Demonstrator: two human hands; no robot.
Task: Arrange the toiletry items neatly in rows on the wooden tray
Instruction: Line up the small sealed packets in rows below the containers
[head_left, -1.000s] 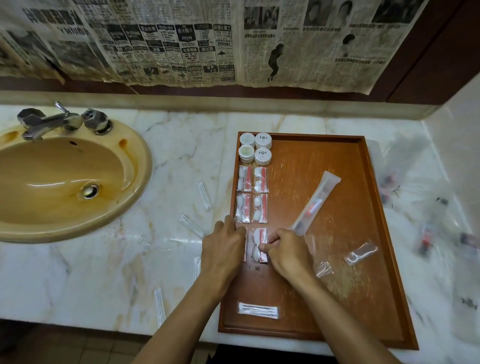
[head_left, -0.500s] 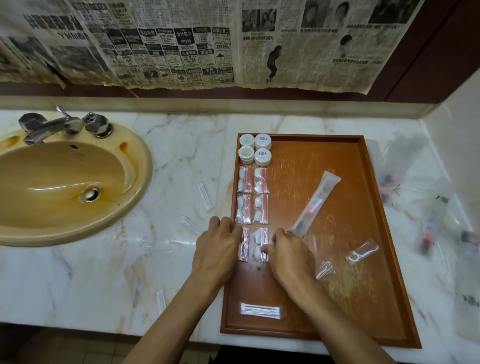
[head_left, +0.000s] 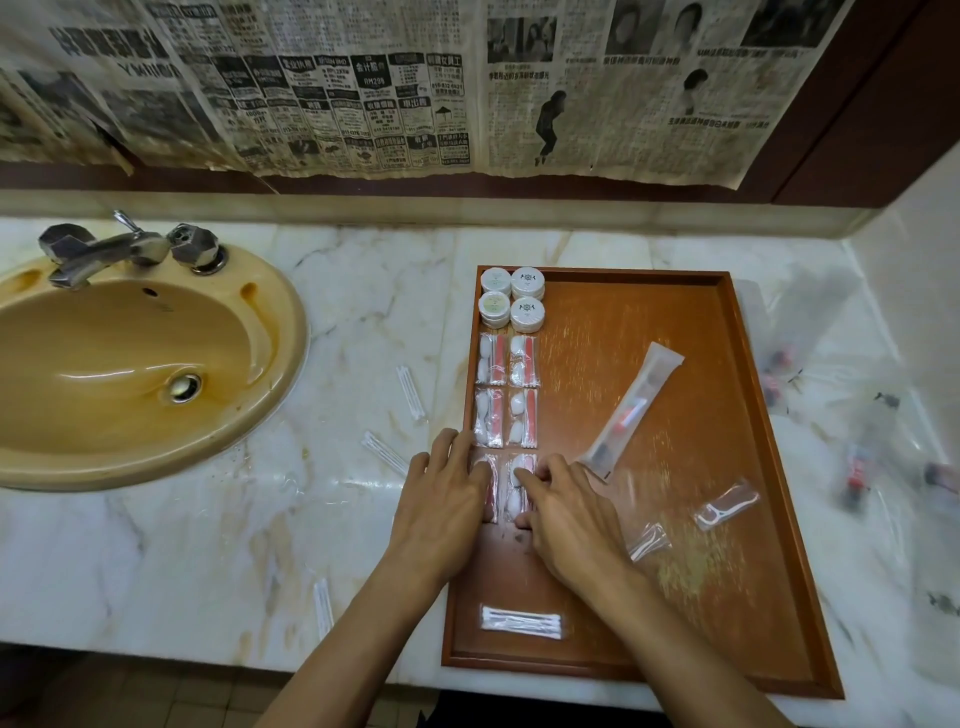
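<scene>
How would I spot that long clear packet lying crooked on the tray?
Find the wooden tray right of the sink. Near its middle lies the long clear toothbrush packet, slanted, with something red inside. Unlike the short packets squared up along the left edge, it is far longer and diagonal.

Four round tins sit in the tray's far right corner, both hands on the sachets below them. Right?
Wrong corner. The head view shows the four round tins in the far left corner of the tray. The rest holds: left hand and right hand both rest on the sachets below them.
</scene>
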